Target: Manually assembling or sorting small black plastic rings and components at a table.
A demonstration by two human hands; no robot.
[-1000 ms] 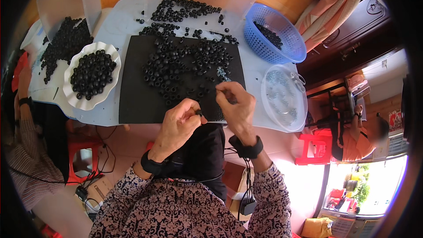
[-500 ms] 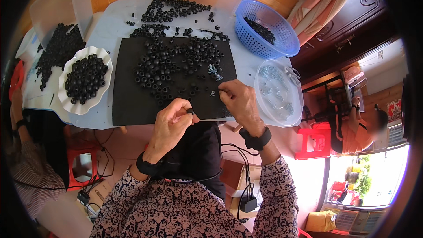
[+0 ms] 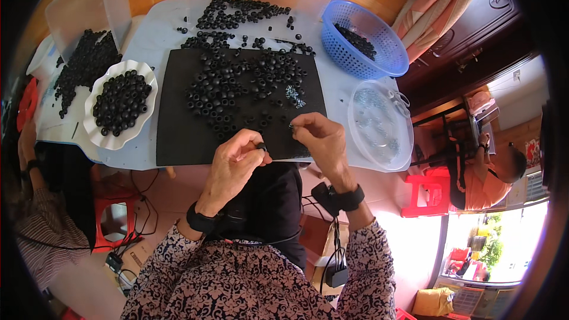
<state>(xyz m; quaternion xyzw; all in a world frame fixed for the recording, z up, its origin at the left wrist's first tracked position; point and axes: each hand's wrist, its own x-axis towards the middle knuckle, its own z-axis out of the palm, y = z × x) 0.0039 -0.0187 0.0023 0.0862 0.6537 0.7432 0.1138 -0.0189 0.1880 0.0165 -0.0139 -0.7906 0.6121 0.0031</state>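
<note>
My left hand [image 3: 234,163] is closed in a pinch at the near edge of the black mat [image 3: 169,124], a black bead [image 3: 261,146] between its fingertips. Just to its right, over the mat, my right hand [image 3: 323,139] pinches a tiny shiny piece [image 3: 291,125], too small to name. Many round black beads [image 3: 216,98] with holes lie loose across the mat. On its right part sits a small heap of glittery pale pieces [image 3: 294,96].
Left of the mat stands a scalloped white dish [image 3: 89,121] of black beads. A blue basket [image 3: 370,65] is at the back right, with a clear round tray [image 3: 409,136] nearer me. Two people sit nearby, one at left and one in orange [image 3: 489,186] at right.
My right fingertips have closed where a small shiny piece lay on the mat, and that piece no longer lies there. My left hand still pinches the bead. The view has shifted slightly.
</note>
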